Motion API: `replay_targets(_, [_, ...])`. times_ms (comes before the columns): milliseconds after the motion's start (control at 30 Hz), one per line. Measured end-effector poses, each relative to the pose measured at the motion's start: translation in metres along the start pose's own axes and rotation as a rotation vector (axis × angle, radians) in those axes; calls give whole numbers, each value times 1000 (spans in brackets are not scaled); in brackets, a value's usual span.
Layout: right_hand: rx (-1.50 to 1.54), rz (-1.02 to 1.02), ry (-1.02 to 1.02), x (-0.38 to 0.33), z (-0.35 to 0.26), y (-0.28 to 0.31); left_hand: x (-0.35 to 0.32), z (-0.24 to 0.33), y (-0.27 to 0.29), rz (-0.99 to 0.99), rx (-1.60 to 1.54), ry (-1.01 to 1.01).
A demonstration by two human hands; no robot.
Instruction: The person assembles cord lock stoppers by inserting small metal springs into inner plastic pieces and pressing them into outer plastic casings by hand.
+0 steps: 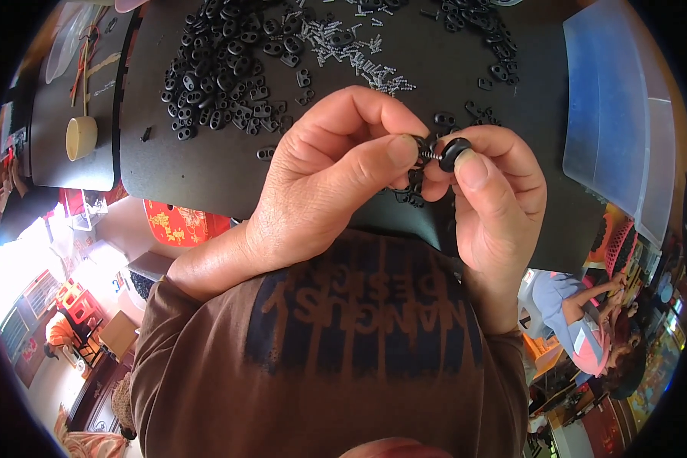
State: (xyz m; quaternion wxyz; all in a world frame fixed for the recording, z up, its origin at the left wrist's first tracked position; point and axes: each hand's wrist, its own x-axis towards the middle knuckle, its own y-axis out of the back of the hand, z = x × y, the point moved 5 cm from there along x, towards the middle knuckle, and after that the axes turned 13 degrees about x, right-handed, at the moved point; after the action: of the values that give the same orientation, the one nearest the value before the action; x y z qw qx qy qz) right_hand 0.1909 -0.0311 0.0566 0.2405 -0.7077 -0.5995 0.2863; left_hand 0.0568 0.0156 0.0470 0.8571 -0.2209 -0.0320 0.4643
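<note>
Both of my hands meet above the dark table (pixel 198 172), fingertips nearly touching. Between thumb and index finger, my left hand (pixel 320 172) pinches a small black plastic piece (pixel 421 146), mostly covered by the fingers. My right hand (pixel 500 195) grips a glossy black rounded cord-lock part (pixel 454 154) under its thumb. A short metal spring (pixel 432 156) bridges the gap between the two parts. Below the fingers lie several small black pieces (pixel 412 191), partly hidden. Beyond my left hand spreads a heap of black two-hole cord-lock pieces (pixel 221 72), with loose metal springs (pixel 351 49) beside it.
Another black pile (pixel 481 27) lies at the far right of the table. A translucent bluish bin (pixel 607 107) borders the right side. On a left-hand table stands a beige cup (pixel 82 139). A red patterned seat (pixel 183 223) is below the table edge. Other people (pixel 576 317) sit at right.
</note>
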Motion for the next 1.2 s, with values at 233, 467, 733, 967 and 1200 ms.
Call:
replay_targets(233, [-99, -10, 65, 0, -2, -4, 1, -1, 2, -55, 43, -58])
replay_targets(467, [-533, -65, 282, -4, -9, -8, -1, 0, 1, 15, 65, -59])
replay_targets(733, [-586, -68, 300, -7, -10, -14, -2, 3, 1, 20, 70, -62])
replay_targets(967, [-798, -178, 514, -9, -10, -21, -6, 4, 2, 19, 123, -79])
replay_targets(1200, [-838, -204, 583, -8, -11, -27, -7, 6, 1, -5, 123, -99])
